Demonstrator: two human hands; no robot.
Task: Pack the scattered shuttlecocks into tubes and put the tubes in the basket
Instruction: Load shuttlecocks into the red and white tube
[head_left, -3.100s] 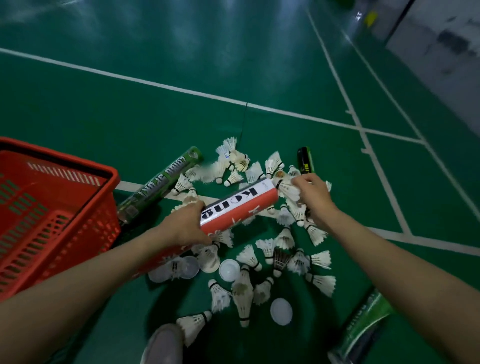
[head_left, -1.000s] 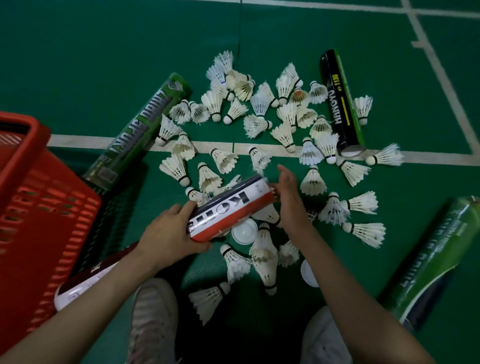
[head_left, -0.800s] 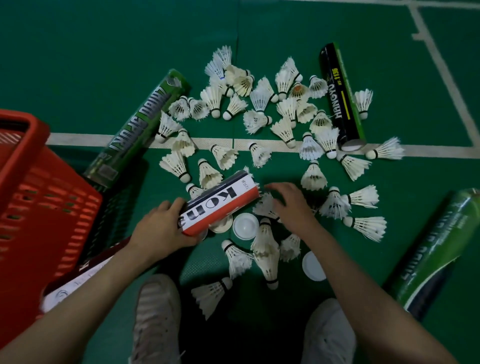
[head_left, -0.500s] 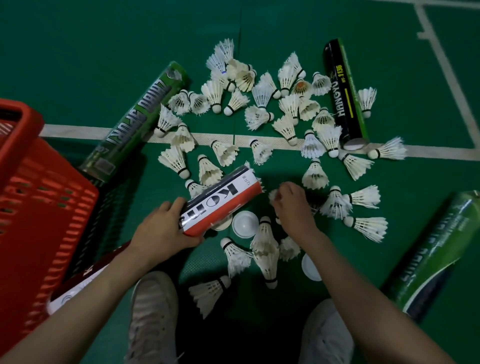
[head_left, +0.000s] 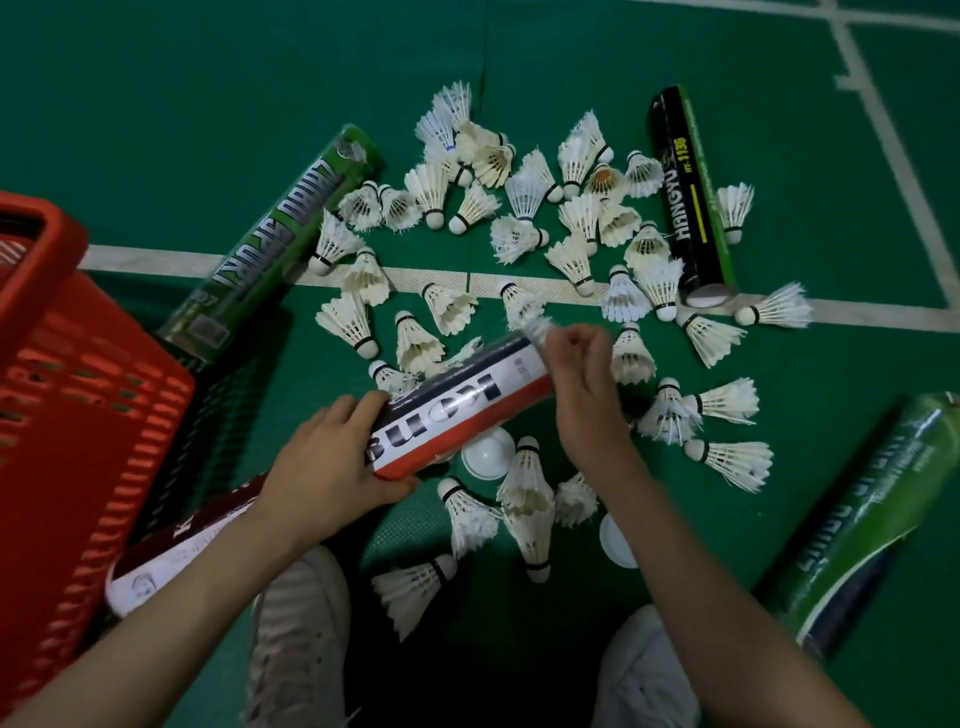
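My left hand (head_left: 332, 465) grips the near end of a red, white and black tube (head_left: 462, 410), held slanting over the green floor. At the tube's far mouth my right hand (head_left: 584, 387) pinches a white shuttlecock (head_left: 540, 328), feathers sticking out. Several loose shuttlecocks (head_left: 519, 228) lie scattered beyond and below the tube. A red basket (head_left: 67, 395) stands at the left.
Other tubes lie around: a green one (head_left: 275, 239) upper left, a black one (head_left: 693, 197) upper right, a green one (head_left: 857, 519) lower right, a red and white one (head_left: 171, 556) beside the basket. White caps (head_left: 487, 449) lie near my shoes (head_left: 301, 639).
My right hand picked a shuttlecock off the floor and raised it to the tube's mouth. My left hand has kept its grip on the tube, which tilted slightly.
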